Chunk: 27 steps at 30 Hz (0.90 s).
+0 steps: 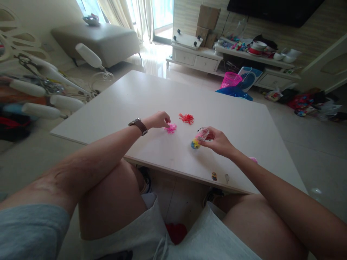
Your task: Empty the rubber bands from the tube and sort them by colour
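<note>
So the pink pile [171,129] is a loose heap of little strands lying on the white table [132,95]. The left hand [159,120] is right at its left edge, fingers curled down; can't tell if they've actually pinched any strands. Stuff looks super light, soft and bendy, probably scatters easily, so a fingertip pinch off the top seems the best hold. To the right of the pink pile, the right hand [217,141] has thumb and fingers closed around a clear container [202,133], tilted, yellow and blue at its lower end, pink showing through. Looks like smooth plastic, so likely light but kinda slippery, best held round the sides. The red pile [186,118] sits just beyond and right of the pink pile, not touching. Nearer the body than the pink pile and well right of it lie a little yellow figure [214,176] and a small clear piece [227,177]
</note>
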### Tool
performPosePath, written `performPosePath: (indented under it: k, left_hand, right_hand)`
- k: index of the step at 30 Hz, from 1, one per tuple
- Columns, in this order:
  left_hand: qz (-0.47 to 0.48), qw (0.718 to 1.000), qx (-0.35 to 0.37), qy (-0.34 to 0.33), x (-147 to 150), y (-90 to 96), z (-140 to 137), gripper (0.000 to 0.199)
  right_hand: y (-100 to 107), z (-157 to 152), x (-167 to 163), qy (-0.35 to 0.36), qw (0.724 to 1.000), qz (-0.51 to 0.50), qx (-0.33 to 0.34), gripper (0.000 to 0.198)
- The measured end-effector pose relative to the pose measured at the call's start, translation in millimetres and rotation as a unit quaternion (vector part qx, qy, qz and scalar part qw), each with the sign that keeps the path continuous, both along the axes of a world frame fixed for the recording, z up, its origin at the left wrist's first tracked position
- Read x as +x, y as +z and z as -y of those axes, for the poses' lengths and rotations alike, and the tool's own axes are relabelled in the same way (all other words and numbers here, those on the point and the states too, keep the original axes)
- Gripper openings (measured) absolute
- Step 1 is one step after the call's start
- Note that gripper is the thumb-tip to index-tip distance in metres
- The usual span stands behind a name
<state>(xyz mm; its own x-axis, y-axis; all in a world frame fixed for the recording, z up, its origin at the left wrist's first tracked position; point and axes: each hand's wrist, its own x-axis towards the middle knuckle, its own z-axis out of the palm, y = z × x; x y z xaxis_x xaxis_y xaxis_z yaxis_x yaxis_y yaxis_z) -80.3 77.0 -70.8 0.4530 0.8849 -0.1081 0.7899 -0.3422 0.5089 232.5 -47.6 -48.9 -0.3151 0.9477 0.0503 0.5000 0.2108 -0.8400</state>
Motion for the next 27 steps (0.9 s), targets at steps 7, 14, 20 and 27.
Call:
performPosePath:
  k: [7, 14, 20, 27]
  left_hand:
    - [-0.022, 1.0, -0.003, -0.012, 0.5, -18.0, -1.9, 0.026]
    - [-0.01, 0.999, 0.036, -0.026, 1.3, -20.6, -5.1, 0.014]
    - [0.008, 0.999, 0.017, -0.028, 0.1, -4.8, -6.6, 0.02]
    - [0.042, 0.998, 0.004, -0.036, 4.8, 17.1, 7.8, 0.017]
  right_hand:
    - [5.2, 2.1, -2.4, 0.028, 0.995, 0.078, 0.057, 0.029]
    - [2.8, 0.7, -1.6, 0.045, 0.99, 0.106, 0.084, 0.023]
    - [0.3, 0.1, 1.3, 0.047, 0.99, 0.102, 0.082, 0.022]
    - [-0.4, -0.3, 0.8, 0.039, 0.991, 0.1, 0.078, 0.023]
